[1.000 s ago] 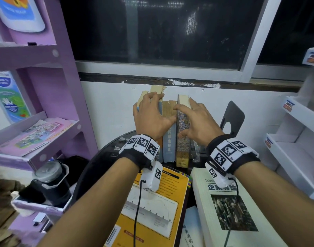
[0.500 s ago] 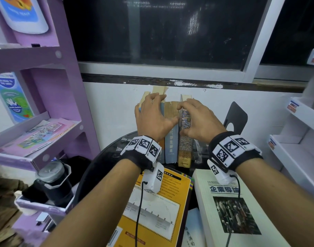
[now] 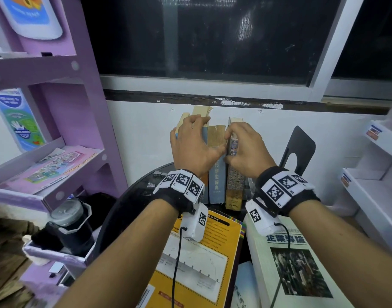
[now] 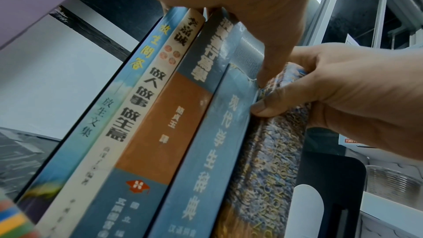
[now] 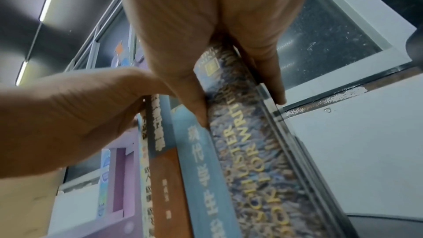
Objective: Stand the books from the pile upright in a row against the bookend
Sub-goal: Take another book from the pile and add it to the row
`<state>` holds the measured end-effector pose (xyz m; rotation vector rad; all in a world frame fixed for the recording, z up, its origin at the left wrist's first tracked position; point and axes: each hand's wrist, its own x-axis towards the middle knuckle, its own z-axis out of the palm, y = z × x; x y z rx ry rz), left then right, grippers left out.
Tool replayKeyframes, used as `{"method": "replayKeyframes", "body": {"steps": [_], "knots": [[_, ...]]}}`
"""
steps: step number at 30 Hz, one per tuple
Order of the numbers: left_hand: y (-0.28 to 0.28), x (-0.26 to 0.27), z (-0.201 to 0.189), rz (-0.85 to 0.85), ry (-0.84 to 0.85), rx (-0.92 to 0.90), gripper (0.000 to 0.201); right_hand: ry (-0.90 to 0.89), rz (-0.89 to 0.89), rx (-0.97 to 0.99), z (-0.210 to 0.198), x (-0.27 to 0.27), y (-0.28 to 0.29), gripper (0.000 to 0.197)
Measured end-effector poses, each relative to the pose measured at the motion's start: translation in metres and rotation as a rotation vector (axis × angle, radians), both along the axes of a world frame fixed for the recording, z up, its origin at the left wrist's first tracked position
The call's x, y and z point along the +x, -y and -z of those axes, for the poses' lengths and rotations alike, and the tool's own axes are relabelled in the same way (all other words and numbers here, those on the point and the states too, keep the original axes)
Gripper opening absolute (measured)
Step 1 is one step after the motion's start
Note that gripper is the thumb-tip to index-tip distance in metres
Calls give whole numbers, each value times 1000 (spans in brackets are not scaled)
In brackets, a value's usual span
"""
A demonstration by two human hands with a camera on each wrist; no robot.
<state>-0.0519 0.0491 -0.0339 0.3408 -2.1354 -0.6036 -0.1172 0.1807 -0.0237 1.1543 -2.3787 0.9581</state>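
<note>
— Where's your right hand [image 3: 244, 152]?

— Your grip pinches the top of the mottled blue-and-gold book [image 3: 234, 183], thumb on the near side of its spine, fingers over the far cover. It's the rightmost of five upright books.

— And the left hand [image 3: 194, 150]?

— It's draped over the tops of the others, fingers curled round the page edges, the thumb against the blue dictionary [image 4: 213, 144]. Beside that stand an orange-and-blue spine [image 4: 158, 133], a cream one [image 4: 135, 111] and a pale blue one [image 4: 96, 118].

— The bookend?

— The black metal bookend [image 3: 298, 150], a flat plate with an arched cut-out, stands right of the row, a gap between. On the round dark bench [image 3: 123, 210], two books lie flat near you: a yellow paperback [image 3: 215, 258] and a thick white one [image 3: 301, 270].
</note>
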Motion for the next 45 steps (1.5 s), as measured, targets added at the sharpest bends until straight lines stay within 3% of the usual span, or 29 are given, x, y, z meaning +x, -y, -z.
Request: {"method": "replayKeyframes", "body": {"steps": [10, 19, 36, 41, 45], "knots": [[1, 3, -1, 16, 17, 1, 76, 11, 41, -226, -9, -6, 4, 42], [2, -1, 2, 5, 9, 2, 74, -99, 37, -308, -26, -13, 13, 41], [5, -2, 5, 15, 1, -28, 75, -113, -3, -361, 3, -14, 15, 40], [8, -1, 5, 28, 48, -85, 92, -68, -21, -374, 4, -9, 13, 40], [7, -1, 6, 23, 46, -81, 95, -30, -39, -351, 7, -6, 10, 32]]}}
